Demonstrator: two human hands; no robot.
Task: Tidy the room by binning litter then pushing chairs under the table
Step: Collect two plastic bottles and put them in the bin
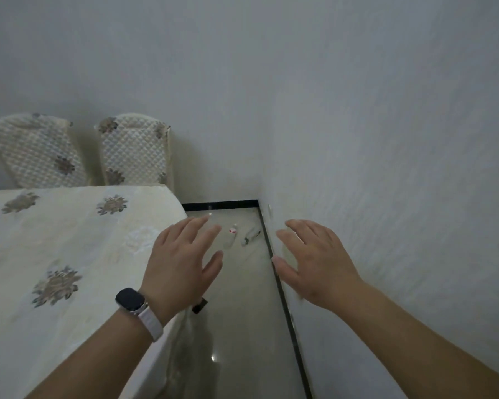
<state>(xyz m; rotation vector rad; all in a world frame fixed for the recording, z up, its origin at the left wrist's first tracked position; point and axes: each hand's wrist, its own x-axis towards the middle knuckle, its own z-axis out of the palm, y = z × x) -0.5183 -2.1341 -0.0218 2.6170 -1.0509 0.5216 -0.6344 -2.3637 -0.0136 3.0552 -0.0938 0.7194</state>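
Left hand (182, 263) spread empty, bottles (233, 236) beyond

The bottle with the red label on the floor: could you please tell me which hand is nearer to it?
Left. The left hand has fingers just beside the bottle with the red label in this view; the right hand sits further off, by the wall.

Two bare forearms, no sleeves in view, left hand (182, 263) and right hand (314, 263) without rings or gloves, smartwatch (130, 301) on left wrist, dark rounded-square face, silvery case, pale white strap (152, 323).
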